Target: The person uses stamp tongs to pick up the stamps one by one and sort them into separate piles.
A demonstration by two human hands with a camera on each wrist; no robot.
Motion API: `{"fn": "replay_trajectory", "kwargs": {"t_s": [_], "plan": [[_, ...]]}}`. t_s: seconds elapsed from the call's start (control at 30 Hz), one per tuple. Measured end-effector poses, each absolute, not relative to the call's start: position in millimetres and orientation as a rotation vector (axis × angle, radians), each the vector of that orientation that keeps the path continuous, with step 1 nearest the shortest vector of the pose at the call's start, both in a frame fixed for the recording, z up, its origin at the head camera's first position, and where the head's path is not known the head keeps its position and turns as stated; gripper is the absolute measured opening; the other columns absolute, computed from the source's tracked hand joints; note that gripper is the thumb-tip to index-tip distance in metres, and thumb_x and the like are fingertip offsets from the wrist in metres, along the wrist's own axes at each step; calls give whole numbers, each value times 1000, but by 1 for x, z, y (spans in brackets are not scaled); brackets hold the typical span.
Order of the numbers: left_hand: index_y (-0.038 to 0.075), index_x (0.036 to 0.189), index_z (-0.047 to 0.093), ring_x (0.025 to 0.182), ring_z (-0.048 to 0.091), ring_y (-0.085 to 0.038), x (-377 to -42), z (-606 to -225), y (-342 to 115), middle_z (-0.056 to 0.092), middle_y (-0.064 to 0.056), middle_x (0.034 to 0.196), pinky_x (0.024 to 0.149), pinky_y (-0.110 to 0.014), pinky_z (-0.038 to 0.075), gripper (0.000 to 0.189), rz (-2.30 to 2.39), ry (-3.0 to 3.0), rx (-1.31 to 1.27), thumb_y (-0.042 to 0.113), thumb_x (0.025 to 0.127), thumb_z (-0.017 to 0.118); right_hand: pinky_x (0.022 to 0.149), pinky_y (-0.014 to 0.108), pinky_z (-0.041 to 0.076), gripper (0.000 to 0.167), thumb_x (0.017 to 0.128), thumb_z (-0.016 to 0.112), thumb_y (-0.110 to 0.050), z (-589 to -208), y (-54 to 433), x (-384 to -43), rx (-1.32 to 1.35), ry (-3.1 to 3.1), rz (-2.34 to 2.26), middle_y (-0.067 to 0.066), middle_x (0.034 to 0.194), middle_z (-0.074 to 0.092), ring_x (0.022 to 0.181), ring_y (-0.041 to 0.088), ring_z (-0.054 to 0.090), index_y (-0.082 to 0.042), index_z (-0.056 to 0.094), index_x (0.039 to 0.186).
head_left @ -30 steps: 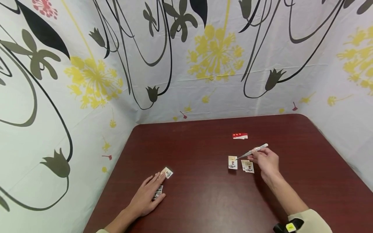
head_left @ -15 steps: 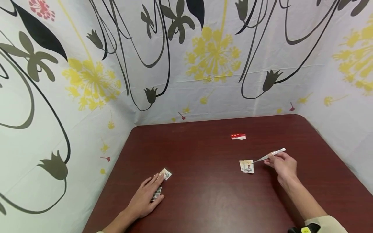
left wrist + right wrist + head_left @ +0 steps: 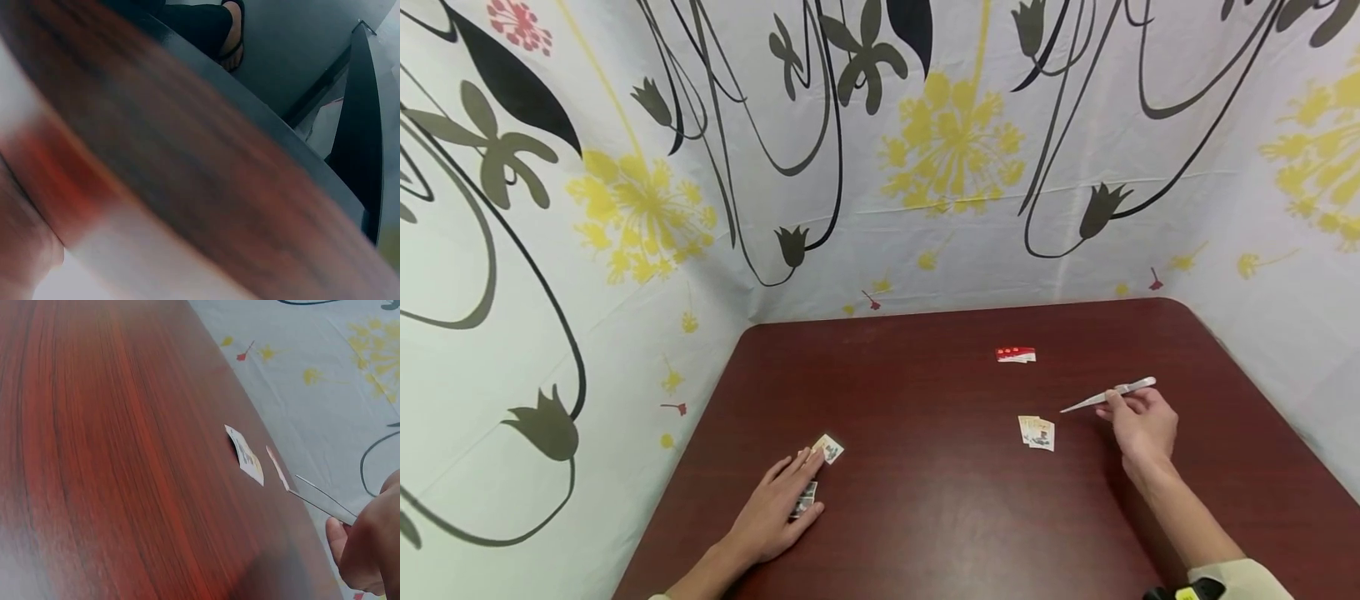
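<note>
In the head view my right hand [image 3: 1144, 427] pinches a pair of tweezers [image 3: 1108, 395], raised over the table with the points toward the left. The right wrist view shows the tweezer tips [image 3: 294, 492] parted, with no paper between them. Just left of the points lies an overlapping group of stamp-like printed papers [image 3: 1037, 433]. My left hand [image 3: 775, 508] rests on the table with extended fingers. Its fingertips touch one small printed paper [image 3: 830, 448], and a darker one [image 3: 805, 498] lies partly hidden between thumb and index finger.
Some red-and-white papers [image 3: 1016, 355] lie farther back on the dark red table [image 3: 910, 500]. A white cloth [image 3: 865, 200] with flower prints hangs around the back and sides. Below the table edge, the left wrist view shows a foot [image 3: 233, 44].
My right hand has moved right with the tweezers. A single paper that was at their points left of the group is no longer seen separately. My left hand has stayed put.
</note>
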State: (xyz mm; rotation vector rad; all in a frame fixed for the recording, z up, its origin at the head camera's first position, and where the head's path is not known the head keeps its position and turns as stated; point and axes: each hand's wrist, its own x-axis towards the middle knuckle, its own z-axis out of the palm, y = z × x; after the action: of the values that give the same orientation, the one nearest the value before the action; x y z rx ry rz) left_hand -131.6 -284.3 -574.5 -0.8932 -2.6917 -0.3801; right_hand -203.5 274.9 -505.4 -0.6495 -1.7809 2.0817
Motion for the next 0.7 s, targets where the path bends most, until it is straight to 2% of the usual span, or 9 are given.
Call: {"fn": "replay_trajectory", "kwargs": {"t_s": [0.2, 0.4, 0.57, 0.7], "plan": [[6, 163, 43, 149, 47, -32, -133, -574, -285, 47, -7, 164, 119, -57, 37, 76, -377, -2703, -901, 39, 100, 70, 65, 17, 61, 10, 102, 68, -2, -499, 249, -210, -558, -1822, 2000, -11, 78, 72, 62, 2, 71, -2, 62, 111], [5, 163, 42, 151, 45, -32, -135, -571, -285, 46, -8, 165, 118, -58, 38, 78, -394, -2703, -929, 39, 100, 71, 73, 23, 63, 14, 103, 67, 0, -492, 211, -217, -427, -1945, 1975, -8, 86, 72, 70, 3, 73, 5, 61, 114], [5, 164, 41, 152, 42, -32, -138, -564, -286, 46, -8, 165, 119, -59, 36, 76, -473, -2728, -923, 36, 101, 72, 73, 25, 64, 17, 102, 67, 0, -486, 180, -222, -340, -1976, 2018, 5, 93, 75, 72, 7, 74, 9, 61, 115], [8, 163, 43, 153, 41, -32, -139, -560, -284, 47, -7, 164, 120, -59, 35, 73, -610, -2731, -805, 28, 100, 74, 73, 26, 64, 15, 102, 67, 0, -481, 155, -226, -282, -1999, 2037, 15, 99, 75, 75, 11, 75, 9, 62, 113]]}}
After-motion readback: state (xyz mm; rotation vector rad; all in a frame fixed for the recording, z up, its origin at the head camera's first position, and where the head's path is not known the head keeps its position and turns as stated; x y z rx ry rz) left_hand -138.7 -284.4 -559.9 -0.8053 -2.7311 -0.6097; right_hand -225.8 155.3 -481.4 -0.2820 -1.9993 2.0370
